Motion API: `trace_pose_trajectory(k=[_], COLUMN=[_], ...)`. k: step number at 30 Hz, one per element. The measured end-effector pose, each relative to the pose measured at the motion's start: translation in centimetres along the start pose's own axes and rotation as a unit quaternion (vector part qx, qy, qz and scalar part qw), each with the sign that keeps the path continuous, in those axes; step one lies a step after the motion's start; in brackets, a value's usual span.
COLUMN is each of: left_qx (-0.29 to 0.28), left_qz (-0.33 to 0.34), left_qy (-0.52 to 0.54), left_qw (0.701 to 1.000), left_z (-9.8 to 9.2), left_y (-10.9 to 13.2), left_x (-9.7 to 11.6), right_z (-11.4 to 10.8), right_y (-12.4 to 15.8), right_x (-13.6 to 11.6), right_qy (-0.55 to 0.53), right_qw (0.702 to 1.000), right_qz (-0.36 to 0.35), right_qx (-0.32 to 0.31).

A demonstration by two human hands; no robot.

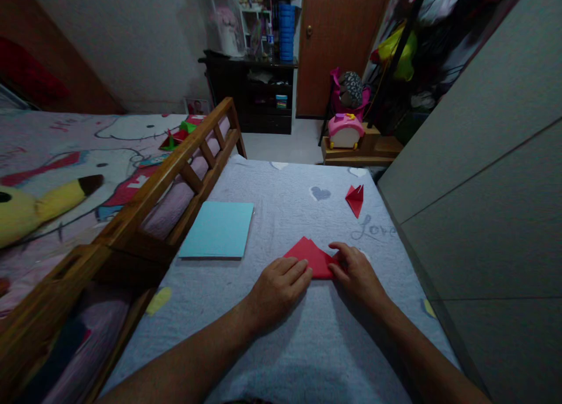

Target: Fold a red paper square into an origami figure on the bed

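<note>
Head view: both hands rest on a folded red paper (pixel 309 256) that lies on the grey bedsheet (pixel 281 345) in front of the person, near the middle of the bed. The left hand (pixel 281 284) lies palm down with its fingers (pixel 302 270) stretched out flat and close together, pressing the paper's lower left edge; it grips nothing. The right hand (pixel 357 275) is loosely curved, its fingertips (pixel 336 268) pressed on the paper's right corner, not closed around it.

A stack of light blue paper squares (pixel 218 229) lies flat to the left, near the wooden bed rail (pixel 184 164). A small folded red piece (pixel 355 199) lies farther off, well apart from the hands.

At the back, a dark shelf cabinet (pixel 259 93) holds small items on its shelves, too dim to tell apart; a stack of blue tubs (pixel 287 32) stands on top. A pink toy (pixel 346 129) sits on a low wooden stand (pixel 373 149) by the brown door (pixel 338 41).

The sheet bears the word "Love" (pixel 373 228) in grey script just beyond the right hand, and a grey heart (pixel 320 193). The neighbouring bed's sheet shows a cartoon cat face (pixel 132 126); a yellow plush (pixel 39 208) and green and red folded papers (pixel 180 136) lie on it.
</note>
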State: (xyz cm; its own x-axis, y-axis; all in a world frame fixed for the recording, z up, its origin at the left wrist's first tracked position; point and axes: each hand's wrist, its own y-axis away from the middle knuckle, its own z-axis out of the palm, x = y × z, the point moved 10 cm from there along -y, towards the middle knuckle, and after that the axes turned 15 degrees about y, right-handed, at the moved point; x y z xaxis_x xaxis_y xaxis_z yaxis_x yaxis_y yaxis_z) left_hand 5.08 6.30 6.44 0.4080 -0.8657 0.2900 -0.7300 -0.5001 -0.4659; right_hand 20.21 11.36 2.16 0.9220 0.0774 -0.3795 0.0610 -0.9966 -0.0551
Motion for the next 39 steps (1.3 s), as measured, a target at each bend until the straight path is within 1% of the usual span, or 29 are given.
trace_pose_trajectory(k=[2,3,6,9,13,20,24,30,33,36,39], left_qx=[-0.011,-0.017,-0.028,-0.032,-0.037,-0.055,-0.101,-0.181,-0.199,-0.218,-0.208], left_qz=[-0.001,-0.003,-0.013,-0.018,-0.025,-0.043,-0.077,-0.145,-0.170,-0.178,-0.180], left_qy=[0.006,0.007,0.004,0.008,0.012,0.000,-0.014,-0.024,-0.018,-0.005,-0.002], left_qw=[1.000,1.000,1.000,0.999,0.999,0.998,0.992,0.973,0.965,0.960,0.961], left_z=[0.8,1.1,1.6,1.6,1.7,2.3,3.1,4.8,5.3,5.9,6.3], left_y=[0.0,0.1,0.2,0.2,0.1,0.3,0.7,1.9,2.4,2.9,3.3], left_x=[0.1,0.1,0.0,0.0,-0.1,-0.2,-0.2,0.1,0.1,0.1,0.2], right_z=[0.8,1.1,1.6,1.7,1.8,1.7,1.7,1.8,1.8,1.8,1.8], right_y=[0.3,0.5,1.1,1.6,1.7,1.5,1.5,1.6,1.6,1.6,1.6], right_x=[0.0,-0.1,-0.7,-0.9,-0.5,-0.4,-0.4,-0.3,-0.3,-0.2,-0.1], right_qy=[0.035,0.045,0.052,0.047,0.054,0.075,0.077,0.075,0.067,0.062,0.056], right_qw=[0.998,0.996,0.993,0.995,0.995,0.994,0.994,0.995,0.995,0.995,0.996], right_qz=[-0.005,-0.009,-0.013,0.008,0.043,0.045,0.044,0.039,0.041,0.042,0.040], right_qx=[-0.057,-0.075,-0.101,-0.091,-0.066,-0.065,-0.062,-0.056,-0.058,-0.059,-0.058])
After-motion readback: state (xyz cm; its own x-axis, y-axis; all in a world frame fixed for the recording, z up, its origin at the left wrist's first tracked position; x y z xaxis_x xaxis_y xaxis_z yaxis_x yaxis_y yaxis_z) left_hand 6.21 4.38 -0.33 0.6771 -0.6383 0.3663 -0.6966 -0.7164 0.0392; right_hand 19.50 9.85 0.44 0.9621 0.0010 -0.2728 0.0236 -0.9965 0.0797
